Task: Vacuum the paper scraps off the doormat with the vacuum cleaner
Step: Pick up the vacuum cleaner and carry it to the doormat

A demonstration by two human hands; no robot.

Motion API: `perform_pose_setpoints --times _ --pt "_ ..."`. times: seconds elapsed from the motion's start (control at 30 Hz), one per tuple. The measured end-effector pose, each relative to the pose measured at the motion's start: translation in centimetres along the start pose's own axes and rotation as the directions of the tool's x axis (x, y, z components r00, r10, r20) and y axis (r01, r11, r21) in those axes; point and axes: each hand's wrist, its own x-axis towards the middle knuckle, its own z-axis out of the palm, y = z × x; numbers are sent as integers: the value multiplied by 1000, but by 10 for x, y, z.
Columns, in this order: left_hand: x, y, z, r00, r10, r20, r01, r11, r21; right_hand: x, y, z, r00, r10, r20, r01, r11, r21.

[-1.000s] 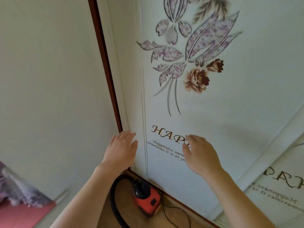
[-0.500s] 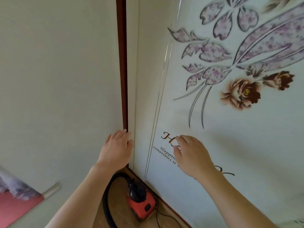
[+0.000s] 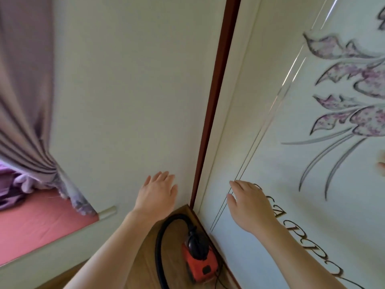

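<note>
Both my hands spread flat, holding nothing: left hand (image 3: pixel 156 193) raised in front of the cream wall (image 3: pixel 129 90), right hand (image 3: pixel 249 203) over the printed door panel (image 3: pixel 291 163). Red vacuum cleaner (image 3: pixel 199 262) sits on the wood floor (image 3: pixel 150 243) in the corner below them, black hose (image 3: pixel 161 247) looped beside it; doormat not in view

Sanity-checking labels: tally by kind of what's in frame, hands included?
Hands: 2, left hand and right hand, both open and empty
Vacuum cleaner: 1, red
Hose: 1, black
Curtain: 1
Doormat, paper scraps: 0 in view
Total: 5
</note>
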Motion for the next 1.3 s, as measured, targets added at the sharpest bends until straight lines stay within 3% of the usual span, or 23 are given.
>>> perform_pose_setpoints --times 0.23,0.6,0.83,1.3 --pt "-28 1 6 986 -166 -7 167 985 40 16 5 17 987 -155 39 153 986 61" --pt "-38 17 57 959 -285 -16 285 955 88 43 27 78 956 -280 89 272 958 93" --pt "-11 -25 134 943 -327 68 320 942 97 76 33 170 946 -248 210 236 968 81" --pt "51 -132 383 864 -342 370 344 937 63 132 57 425 853 -18 522 -2 999 38"
